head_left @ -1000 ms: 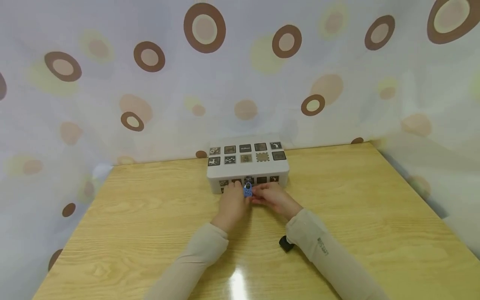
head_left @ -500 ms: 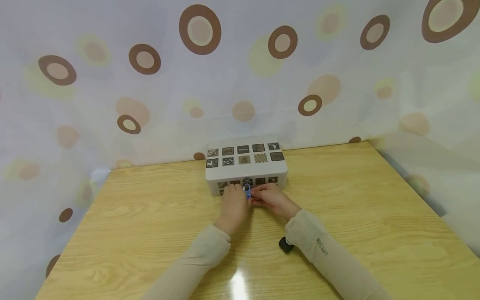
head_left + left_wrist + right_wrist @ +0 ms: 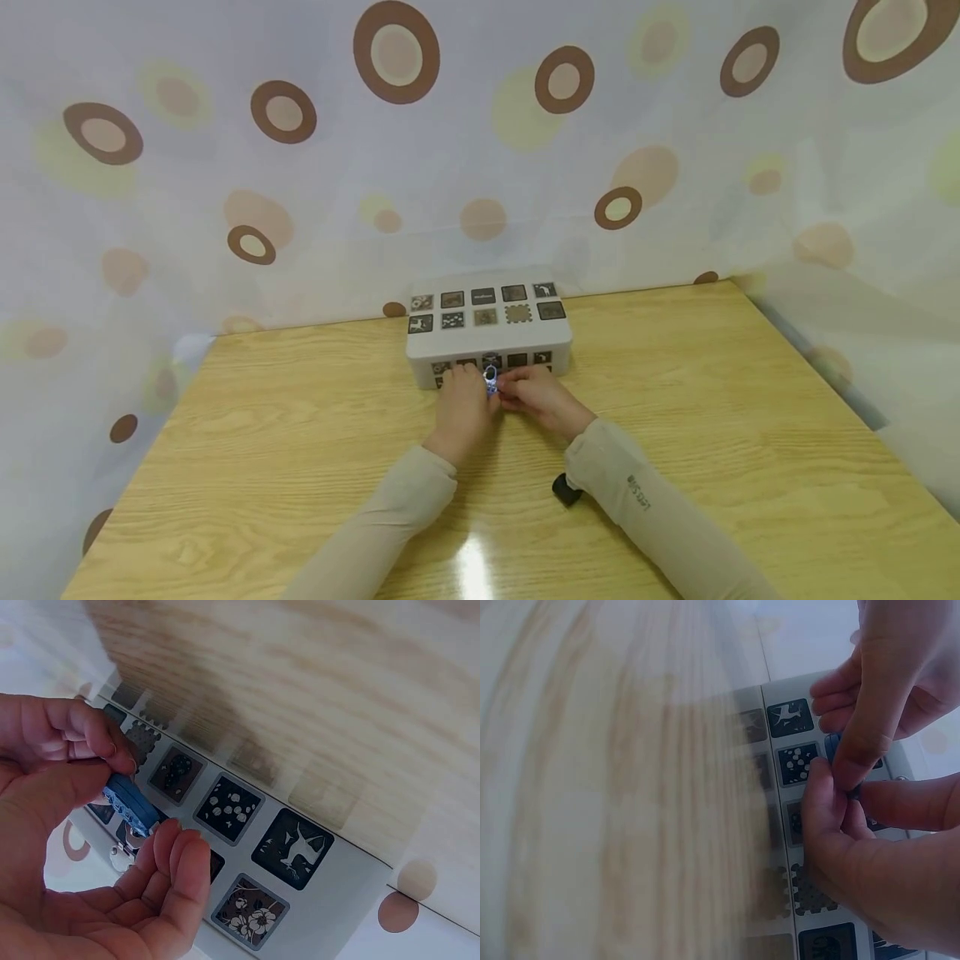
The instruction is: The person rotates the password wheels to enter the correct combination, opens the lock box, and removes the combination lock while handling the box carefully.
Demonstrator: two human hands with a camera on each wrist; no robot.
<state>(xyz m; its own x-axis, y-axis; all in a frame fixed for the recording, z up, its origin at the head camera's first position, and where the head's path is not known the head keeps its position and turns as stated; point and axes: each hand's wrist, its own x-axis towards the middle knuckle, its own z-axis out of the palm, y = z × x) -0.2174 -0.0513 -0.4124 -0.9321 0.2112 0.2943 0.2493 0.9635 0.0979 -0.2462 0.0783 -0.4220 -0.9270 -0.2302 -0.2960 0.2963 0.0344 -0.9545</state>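
Against the front of a white box (image 3: 487,340) printed with small square pictures, both hands meet at a small blue combination padlock (image 3: 131,805). My right hand (image 3: 542,396) pinches one end of the padlock with thumb and fingertips. From the other side my left hand (image 3: 461,410) holds it, thumb at one end and curled fingertips near the other. The padlock's shackle (image 3: 491,372) stands up in the head view. Number dials show along its side in the left wrist view. Fingers cover most of it in the right wrist view.
A small black object (image 3: 566,490) lies beside the right cuff. The box stands near the back edge of the wooden table (image 3: 300,433), close to a white curtain (image 3: 480,167) with brown circles that continues along both sides.
Both hands keep their places at the padlock, with only small finger movement. The padlock's face has turned slightly and now glints. The head view has shifted a little.
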